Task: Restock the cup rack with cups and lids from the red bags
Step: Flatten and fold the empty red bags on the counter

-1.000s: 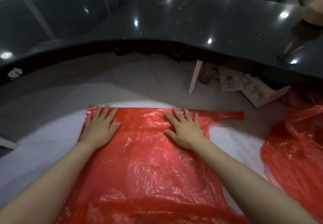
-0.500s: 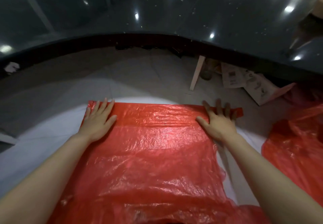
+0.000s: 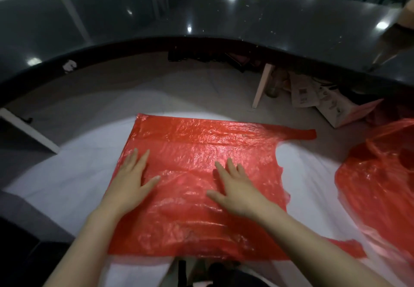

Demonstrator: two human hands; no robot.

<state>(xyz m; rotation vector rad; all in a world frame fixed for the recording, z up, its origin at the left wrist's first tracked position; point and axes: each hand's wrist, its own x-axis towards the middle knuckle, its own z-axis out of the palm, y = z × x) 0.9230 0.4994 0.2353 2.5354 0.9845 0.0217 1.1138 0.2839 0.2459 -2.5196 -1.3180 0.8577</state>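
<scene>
Flattened red bag, crumpled second red bag

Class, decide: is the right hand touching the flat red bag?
Touching. The head view shows the right hand lying flat, fingers straight, on the flat red bag.

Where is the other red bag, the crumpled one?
In the head view the crumpled red bag lies at the far right edge, on the white surface, right of the flat red bag under both hands.

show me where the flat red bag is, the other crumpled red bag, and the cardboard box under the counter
flat red bag (image 3: pixel 201 143): head view, on its smooth far part beyond the fingers.
crumpled red bag (image 3: pixel 380 179): head view, on its wrinkled middle, right edge.
cardboard box (image 3: pixel 336 109): head view, on its printed side.
</scene>
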